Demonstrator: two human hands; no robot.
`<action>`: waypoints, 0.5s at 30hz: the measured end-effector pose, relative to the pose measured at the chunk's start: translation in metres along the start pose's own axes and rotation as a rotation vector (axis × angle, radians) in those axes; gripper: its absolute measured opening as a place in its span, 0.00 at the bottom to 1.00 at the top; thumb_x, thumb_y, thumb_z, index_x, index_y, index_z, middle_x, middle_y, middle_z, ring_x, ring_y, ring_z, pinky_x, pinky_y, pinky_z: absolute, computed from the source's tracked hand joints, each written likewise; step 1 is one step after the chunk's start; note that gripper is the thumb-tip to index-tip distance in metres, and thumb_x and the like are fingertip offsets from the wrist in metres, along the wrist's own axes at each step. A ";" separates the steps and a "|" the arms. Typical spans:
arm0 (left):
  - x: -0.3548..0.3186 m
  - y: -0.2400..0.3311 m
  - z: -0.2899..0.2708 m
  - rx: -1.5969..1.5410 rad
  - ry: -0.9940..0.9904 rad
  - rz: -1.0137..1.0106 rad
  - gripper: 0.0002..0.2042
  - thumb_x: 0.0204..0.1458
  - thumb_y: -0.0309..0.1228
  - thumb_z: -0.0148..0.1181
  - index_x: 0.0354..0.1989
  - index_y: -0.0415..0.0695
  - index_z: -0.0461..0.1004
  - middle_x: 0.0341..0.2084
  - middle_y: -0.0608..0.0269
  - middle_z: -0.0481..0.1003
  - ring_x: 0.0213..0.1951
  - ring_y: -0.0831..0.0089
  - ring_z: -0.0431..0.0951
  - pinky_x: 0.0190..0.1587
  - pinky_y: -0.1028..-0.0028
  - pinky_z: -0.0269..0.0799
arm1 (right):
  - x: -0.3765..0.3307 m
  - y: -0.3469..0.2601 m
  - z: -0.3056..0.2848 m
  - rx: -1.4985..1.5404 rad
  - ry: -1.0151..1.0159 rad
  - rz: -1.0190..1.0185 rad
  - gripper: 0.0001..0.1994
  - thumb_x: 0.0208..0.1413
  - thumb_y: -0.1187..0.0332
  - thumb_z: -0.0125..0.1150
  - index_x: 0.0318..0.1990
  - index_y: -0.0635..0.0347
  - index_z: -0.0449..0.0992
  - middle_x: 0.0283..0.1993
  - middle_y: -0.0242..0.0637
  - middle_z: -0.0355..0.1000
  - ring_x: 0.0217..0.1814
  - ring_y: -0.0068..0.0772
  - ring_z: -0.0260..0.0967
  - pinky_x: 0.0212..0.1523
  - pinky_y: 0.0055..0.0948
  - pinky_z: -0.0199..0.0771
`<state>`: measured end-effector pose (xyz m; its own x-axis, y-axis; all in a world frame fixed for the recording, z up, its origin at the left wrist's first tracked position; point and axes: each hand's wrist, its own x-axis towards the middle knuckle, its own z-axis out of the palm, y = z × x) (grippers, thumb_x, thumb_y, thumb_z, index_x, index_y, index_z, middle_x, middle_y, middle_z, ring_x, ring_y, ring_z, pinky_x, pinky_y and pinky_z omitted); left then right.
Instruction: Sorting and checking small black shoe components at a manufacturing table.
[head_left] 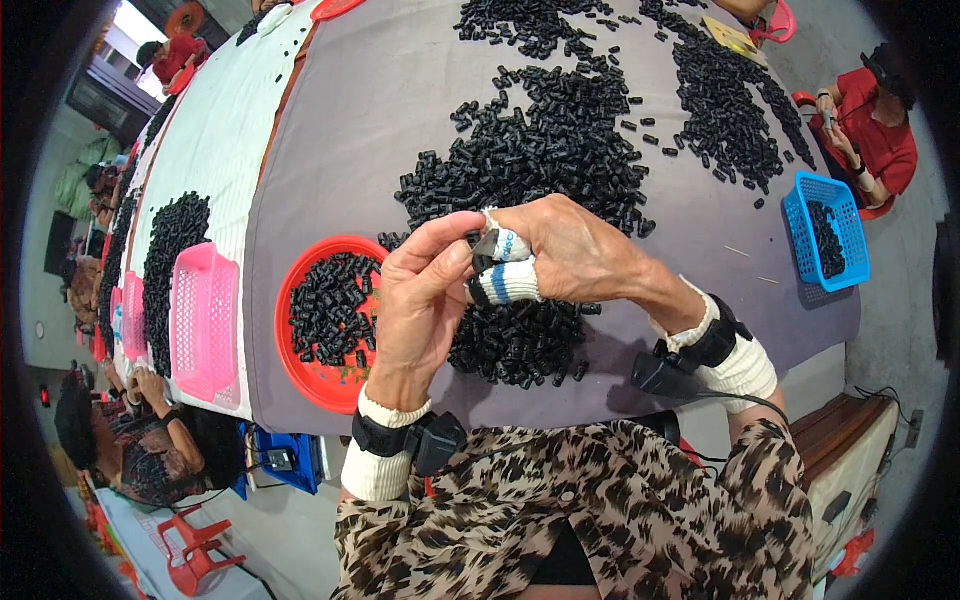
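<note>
Above the near part of the table, my two hands meet with fingertips almost touching. Thumb and forefinger of my left hand (425,290) pinch a small black plastic part (473,238), mostly covered by the fingers. My right hand (575,248) is closed, with white bands with blue marks (512,282) round its fingers. A small grey blade-like piece (487,243) juts from its fingertips against the black part. Behind and below the hands spreads a big pile of like black parts (540,140). Left of my left hand, a round red tray (290,345) holds more of them.
Pink baskets (205,325) stand at the left on a white cloth, by another black pile (175,260). A blue basket (827,225) is at the right edge, near a seated person in red (875,145). Two thin sticks (737,251) lie on the grey cloth.
</note>
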<state>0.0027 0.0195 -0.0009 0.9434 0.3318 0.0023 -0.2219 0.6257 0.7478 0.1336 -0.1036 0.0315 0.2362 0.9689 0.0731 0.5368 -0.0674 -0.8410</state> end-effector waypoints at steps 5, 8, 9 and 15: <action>-0.002 0.005 0.011 -0.025 0.056 0.006 0.12 0.52 0.23 0.54 0.46 0.34 0.69 0.38 0.60 0.74 0.37 0.77 0.74 0.43 0.77 0.71 | 0.002 0.000 0.006 0.069 0.062 -0.042 0.17 0.44 0.60 0.66 0.33 0.64 0.71 0.22 0.34 0.68 0.24 0.25 0.64 0.27 0.28 0.65; -0.003 0.002 0.004 -0.019 0.076 0.026 0.12 0.52 0.23 0.54 0.44 0.34 0.70 0.36 0.59 0.74 0.36 0.77 0.74 0.42 0.77 0.72 | 0.008 0.007 0.010 0.091 0.145 -0.034 0.21 0.41 0.54 0.64 0.25 0.67 0.68 0.18 0.39 0.65 0.20 0.34 0.63 0.23 0.33 0.63; -0.003 0.003 -0.003 0.024 0.111 0.047 0.12 0.52 0.23 0.55 0.44 0.34 0.70 0.35 0.59 0.74 0.35 0.77 0.74 0.42 0.77 0.72 | 0.009 0.011 0.010 0.107 0.129 -0.022 0.21 0.41 0.54 0.65 0.26 0.66 0.69 0.19 0.39 0.66 0.21 0.33 0.63 0.24 0.32 0.63; -0.036 0.044 -0.069 0.711 0.519 0.246 0.14 0.51 0.25 0.56 0.46 0.36 0.70 0.37 0.61 0.73 0.37 0.76 0.73 0.41 0.77 0.70 | 0.002 0.018 -0.006 0.212 0.178 0.102 0.16 0.46 0.58 0.65 0.28 0.64 0.72 0.19 0.28 0.66 0.22 0.18 0.59 0.25 0.24 0.61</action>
<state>-0.0585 0.0841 -0.0136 0.6223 0.7815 0.0458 -0.0357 -0.0302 0.9989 0.1483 -0.1038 0.0197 0.4285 0.9016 0.0590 0.3256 -0.0932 -0.9409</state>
